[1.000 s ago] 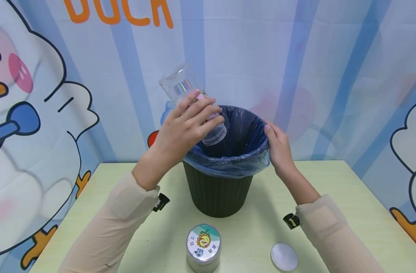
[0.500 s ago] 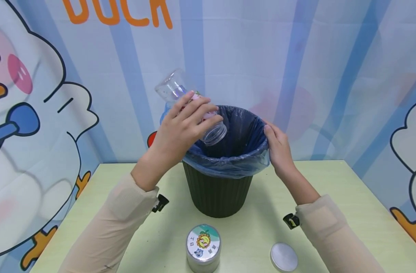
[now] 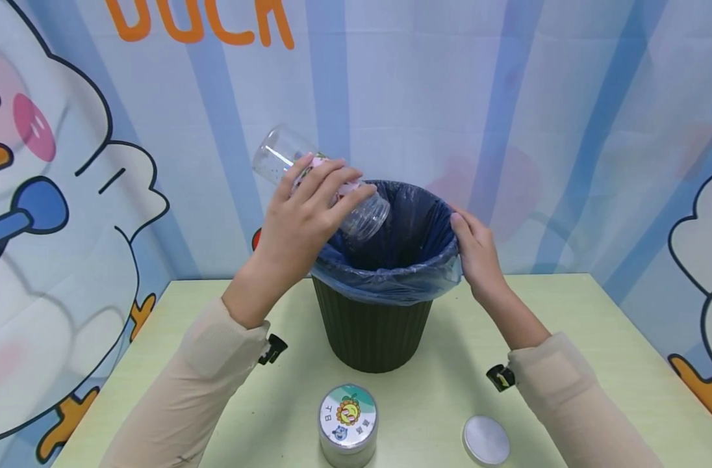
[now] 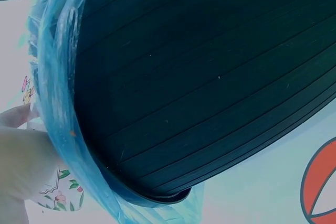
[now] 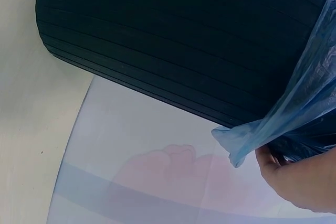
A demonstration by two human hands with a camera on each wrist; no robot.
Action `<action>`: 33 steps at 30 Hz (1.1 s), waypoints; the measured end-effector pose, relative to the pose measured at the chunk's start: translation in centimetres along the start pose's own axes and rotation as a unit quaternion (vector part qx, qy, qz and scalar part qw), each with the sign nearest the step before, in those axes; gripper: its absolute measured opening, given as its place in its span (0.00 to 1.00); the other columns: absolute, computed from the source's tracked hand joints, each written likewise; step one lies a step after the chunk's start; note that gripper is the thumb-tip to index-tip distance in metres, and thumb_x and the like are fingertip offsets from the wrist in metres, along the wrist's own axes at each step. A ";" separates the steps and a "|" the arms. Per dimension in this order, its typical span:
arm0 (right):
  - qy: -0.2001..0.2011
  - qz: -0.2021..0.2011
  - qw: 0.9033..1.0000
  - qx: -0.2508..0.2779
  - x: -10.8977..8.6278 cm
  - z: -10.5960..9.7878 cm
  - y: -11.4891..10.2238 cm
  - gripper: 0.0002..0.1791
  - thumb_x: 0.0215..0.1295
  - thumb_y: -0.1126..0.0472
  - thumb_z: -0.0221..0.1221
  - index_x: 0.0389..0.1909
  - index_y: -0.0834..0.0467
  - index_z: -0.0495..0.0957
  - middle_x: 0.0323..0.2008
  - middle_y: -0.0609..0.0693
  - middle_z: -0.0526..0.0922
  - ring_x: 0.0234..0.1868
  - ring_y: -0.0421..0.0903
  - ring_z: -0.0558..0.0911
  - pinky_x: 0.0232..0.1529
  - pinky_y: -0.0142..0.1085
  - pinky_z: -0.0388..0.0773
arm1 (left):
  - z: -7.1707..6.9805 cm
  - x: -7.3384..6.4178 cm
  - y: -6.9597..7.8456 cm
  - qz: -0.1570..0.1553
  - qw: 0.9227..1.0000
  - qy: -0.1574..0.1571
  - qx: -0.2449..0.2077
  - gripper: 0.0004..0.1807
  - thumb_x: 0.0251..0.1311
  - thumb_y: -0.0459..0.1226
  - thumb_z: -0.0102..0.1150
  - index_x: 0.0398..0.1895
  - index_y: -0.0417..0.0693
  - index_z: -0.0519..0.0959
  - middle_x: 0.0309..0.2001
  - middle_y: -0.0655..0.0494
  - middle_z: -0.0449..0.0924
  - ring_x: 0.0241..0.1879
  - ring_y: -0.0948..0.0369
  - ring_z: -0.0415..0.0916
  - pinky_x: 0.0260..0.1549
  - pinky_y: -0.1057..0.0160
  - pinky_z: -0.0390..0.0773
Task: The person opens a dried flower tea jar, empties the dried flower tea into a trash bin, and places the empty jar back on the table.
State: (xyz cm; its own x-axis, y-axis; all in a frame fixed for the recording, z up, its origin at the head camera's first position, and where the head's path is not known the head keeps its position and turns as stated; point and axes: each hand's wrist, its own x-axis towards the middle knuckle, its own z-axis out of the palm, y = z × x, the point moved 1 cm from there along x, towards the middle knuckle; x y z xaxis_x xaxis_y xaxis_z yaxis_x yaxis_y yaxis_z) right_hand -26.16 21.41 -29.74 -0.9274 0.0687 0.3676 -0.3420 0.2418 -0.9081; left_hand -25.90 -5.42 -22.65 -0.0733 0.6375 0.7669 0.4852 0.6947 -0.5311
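My left hand grips a clear jar with a pink floral label, tilted with its uncovered mouth low over the trash can. No contents show through the jar's clear wall. A blue plastic bag lines the black ribbed can and folds over its rim. At the can's right side, my right hand holds the rim and bag, thumb on the near side. In the right wrist view, its fingers go behind the blue bag. The left wrist view shows part of the left hand beside the lined rim.
A closed round tin with a sunflower picture on its lid stands in front of the can. To its right lies a silver round lid on the pale green table. A cartoon duck curtain hangs behind the table.
The jar has tipped further toward level, its base swinging left and down while its mouth stays over the can. The right hand keeps its place on the rim.
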 end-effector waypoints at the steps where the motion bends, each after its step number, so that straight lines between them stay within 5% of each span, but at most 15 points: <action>1: -0.001 0.002 1.000 0.000 0.0 0.0 0.0 0.29 0.81 0.51 0.40 0.74 0.65 0.61 0.71 0.60 0.64 0.69 0.54 0.67 0.65 0.45 0.65 | 0.0 0.0 0.0 -0.004 1.000 0.001 -0.001 0.21 0.69 0.25 0.52 0.60 0.55 0.78 0.58 0.51 0.77 0.62 0.51 0.70 0.68 0.47 0.60; 8: -0.009 0.012 1.000 -0.008 0.0 -0.3 0.0 0.30 0.81 0.50 0.41 0.74 0.63 0.61 0.71 0.60 0.66 0.59 0.49 0.71 0.51 0.34 0.68 | -0.1 -0.1 0.0 -0.024 1.000 0.007 -0.010 0.21 0.72 0.26 0.49 0.61 0.55 0.78 0.58 0.51 0.77 0.61 0.52 0.70 0.65 0.45 0.62; 19: -0.029 0.018 0.999 0.011 -0.2 -0.6 -0.2 0.30 0.81 0.49 0.42 0.75 0.62 0.59 0.74 0.59 0.59 0.74 0.55 0.59 0.69 0.54 0.61 | -0.4 -0.2 -0.1 -0.053 0.998 0.020 -0.025 0.19 0.73 0.28 0.48 0.61 0.54 0.78 0.54 0.50 0.80 0.54 0.49 0.75 0.54 0.46 0.71; 22: -0.028 0.021 0.999 0.011 -0.3 -0.7 -0.3 0.30 0.81 0.49 0.42 0.75 0.60 0.60 0.75 0.58 0.59 0.74 0.54 0.59 0.69 0.55 0.61 | -0.4 -0.3 -0.2 -0.063 0.997 0.024 -0.028 0.22 0.68 0.26 0.49 0.61 0.53 0.79 0.54 0.49 0.80 0.54 0.49 0.75 0.52 0.46 0.72; 24: -0.020 0.027 0.999 0.005 -0.3 -0.7 -0.3 0.29 0.81 0.48 0.42 0.75 0.59 0.62 0.63 0.62 0.71 0.62 0.52 0.71 0.62 0.48 0.69 | -0.5 -0.3 -0.3 -0.072 0.997 0.025 -0.032 0.25 0.64 0.24 0.51 0.61 0.52 0.79 0.55 0.48 0.80 0.54 0.48 0.75 0.51 0.45 0.73; 27: -0.020 0.039 0.999 0.010 -0.4 -0.8 -0.4 0.30 0.80 0.47 0.42 0.75 0.59 0.61 0.61 0.61 0.72 0.58 0.48 0.73 0.60 0.44 0.70 | -0.8 -0.3 -0.5 -0.088 0.995 0.023 -0.032 0.27 0.58 0.26 0.55 0.62 0.51 0.78 0.55 0.48 0.80 0.53 0.47 0.76 0.47 0.44 0.74; 33: -0.029 0.054 0.997 0.054 -0.4 -1.1 -0.2 0.32 0.81 0.47 0.40 0.75 0.63 0.58 0.73 0.60 0.62 0.72 0.54 0.64 0.69 0.47 0.62 | -1.5 -0.5 -0.8 -0.116 0.993 0.010 -0.023 0.33 0.53 0.38 0.70 0.65 0.49 0.76 0.55 0.47 0.80 0.52 0.46 0.77 0.41 0.44 0.78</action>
State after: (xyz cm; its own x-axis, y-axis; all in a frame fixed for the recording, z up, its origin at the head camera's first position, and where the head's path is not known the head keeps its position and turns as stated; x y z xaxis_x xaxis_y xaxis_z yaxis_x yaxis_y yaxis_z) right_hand -25.56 22.42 -29.53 -0.9659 0.0318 0.2570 -0.2509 0.1308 -0.9591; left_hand -24.98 -6.77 -22.04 -0.1707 0.4550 0.8740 0.4965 0.8059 -0.3225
